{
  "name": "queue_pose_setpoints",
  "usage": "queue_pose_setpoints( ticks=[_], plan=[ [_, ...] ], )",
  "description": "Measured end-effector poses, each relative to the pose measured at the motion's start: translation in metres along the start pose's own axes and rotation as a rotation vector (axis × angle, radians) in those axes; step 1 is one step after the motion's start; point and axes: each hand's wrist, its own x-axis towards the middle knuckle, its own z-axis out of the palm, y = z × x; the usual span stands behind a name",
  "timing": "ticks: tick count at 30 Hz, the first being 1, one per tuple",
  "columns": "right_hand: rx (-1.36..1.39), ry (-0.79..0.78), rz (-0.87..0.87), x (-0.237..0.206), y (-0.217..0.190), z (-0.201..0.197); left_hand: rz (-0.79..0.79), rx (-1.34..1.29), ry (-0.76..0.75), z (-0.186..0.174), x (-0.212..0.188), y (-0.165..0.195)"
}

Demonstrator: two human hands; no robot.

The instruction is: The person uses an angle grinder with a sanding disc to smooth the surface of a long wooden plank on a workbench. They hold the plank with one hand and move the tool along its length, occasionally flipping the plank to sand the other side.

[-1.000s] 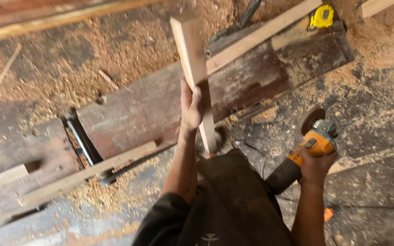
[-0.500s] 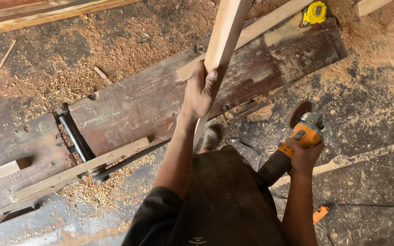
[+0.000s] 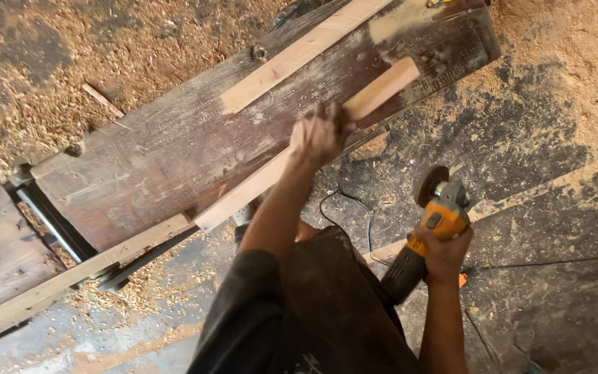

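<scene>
My left hand (image 3: 320, 135) grips a long pale wooden slat (image 3: 382, 86) near its middle and presses it flat along the front edge of a dark, worn workbench plank (image 3: 174, 152). My right hand (image 3: 444, 253) holds an orange and grey angle grinder (image 3: 434, 221) by its body, low at my right side. Its disc (image 3: 429, 183) points up and away from the bench. The grinder's black cord (image 3: 347, 208) trails across the floor between my arms.
A second pale slat (image 3: 299, 55) lies diagonally on the bench top behind the held one. Another strip (image 3: 70, 277) runs along the bench's lower left edge beside a black metal frame (image 3: 50, 221). Sawdust (image 3: 70, 55) covers the floor beyond the bench.
The slat stood upright in my left hand earlier; it now lies flat on the bench under that hand. The grinder has stayed in my right hand, low at my side.
</scene>
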Motion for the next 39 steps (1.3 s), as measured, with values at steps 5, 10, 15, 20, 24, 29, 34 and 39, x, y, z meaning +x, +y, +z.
queue_pose_setpoints(
  ticks=[5,10,15,20,24,29,34,39],
  plan=[
    [-0.093,-0.003,-0.012,-0.009,0.004,-0.014,0.094,0.314,0.214,0.032,-0.004,-0.017],
    [-0.033,-0.010,-0.065,-0.001,0.007,-0.007,-0.121,0.278,0.053,0.041,-0.064,-0.068],
    [-0.056,-0.094,-0.084,0.006,-0.004,0.023,-0.117,0.243,0.289,0.038,-0.145,-0.141],
    [-0.216,-0.270,-0.231,-0.004,-0.037,0.064,0.047,0.075,0.309,0.036,-0.170,-0.166],
    [-0.462,-0.418,-0.347,-0.021,-0.055,0.102,0.068,0.036,0.235,0.024,-0.184,-0.169],
    [-0.667,-0.609,-0.380,-0.053,-0.060,0.146,0.094,-0.064,0.261,0.009,-0.199,-0.177],
    [-0.750,-0.840,-0.339,-0.075,-0.064,0.174,0.132,-0.060,0.251,0.000,-0.210,-0.182],
    [-0.943,-0.880,-0.282,-0.060,-0.062,0.176,0.043,-0.138,0.177,-0.005,-0.215,-0.177]
  ],
)
